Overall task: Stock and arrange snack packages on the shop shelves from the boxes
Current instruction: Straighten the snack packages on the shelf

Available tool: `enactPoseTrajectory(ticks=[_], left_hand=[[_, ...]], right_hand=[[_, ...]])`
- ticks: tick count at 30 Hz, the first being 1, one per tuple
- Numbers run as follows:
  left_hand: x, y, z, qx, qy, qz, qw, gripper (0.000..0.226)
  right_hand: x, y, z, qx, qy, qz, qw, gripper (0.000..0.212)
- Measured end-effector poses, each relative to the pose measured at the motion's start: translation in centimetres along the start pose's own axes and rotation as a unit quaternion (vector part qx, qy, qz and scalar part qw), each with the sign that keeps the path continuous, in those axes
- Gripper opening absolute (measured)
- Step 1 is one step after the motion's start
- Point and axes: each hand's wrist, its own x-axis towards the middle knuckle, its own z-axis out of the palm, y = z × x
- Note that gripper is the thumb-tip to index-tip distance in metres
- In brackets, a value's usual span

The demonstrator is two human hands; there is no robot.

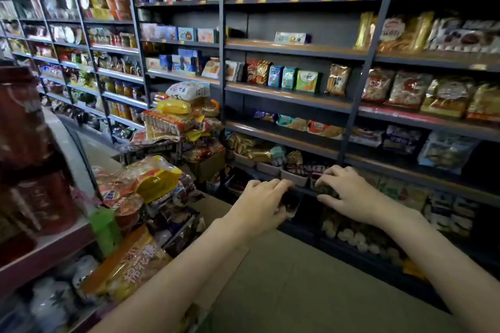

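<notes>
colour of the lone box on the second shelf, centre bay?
Pale with a purple end, head view.

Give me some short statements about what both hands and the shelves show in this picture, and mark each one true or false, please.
1. Both hands reach to a low dark shelf that holds small beige trays. True.
2. The left hand grips a large yellow bag. False: it curls over a small dark packet at the shelf edge.
3. The right hand holds a small dark green packet. True.
4. The wooden shelf near eye level is packed full. False: only one pale flat box lies on that section.
5. A pile of mixed snack bags is stacked to the left of the hands. True.
</notes>
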Motion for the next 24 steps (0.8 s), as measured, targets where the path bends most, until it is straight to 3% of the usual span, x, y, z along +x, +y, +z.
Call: enactPoseTrajectory(ticks=[6, 8, 11, 16, 24], left_hand=[[4.1, -11.8, 4.3, 0.051, -0.055, -0.170, 0.983, 0.040], [5.5, -17.5, 5.1, 0.059, -0.030, -0.239, 0.969, 0.038], [7.4, -25.1, 4.8, 0.058, 0.008, -0.350, 0.935, 0.038], [9.8, -33.9, 3.3, 0.021, 0.105, -0.485, 0.868, 0.035], [7.4, -40.4, 3.3, 0.047, 0.073, -0.641, 0.762, 0.040]], right_hand=[[14.0, 1.5, 6.9, 0.003, -0.101, -0.032, 0.994, 0.036], [19.8, 1.7, 8.1, -0.015, -0.117, -0.051, 0.992, 0.039], [28.1, 1.3, 8.9, -0.017, -0.133, -0.071, 0.988, 0.054], [39.8, -2.7, 9.2, 0.088, -0.168, -0.144, 0.971, 0.071], [55.0, -12.3, 13.4, 0.119, -0.229, -0.358, 0.897, 0.072]])
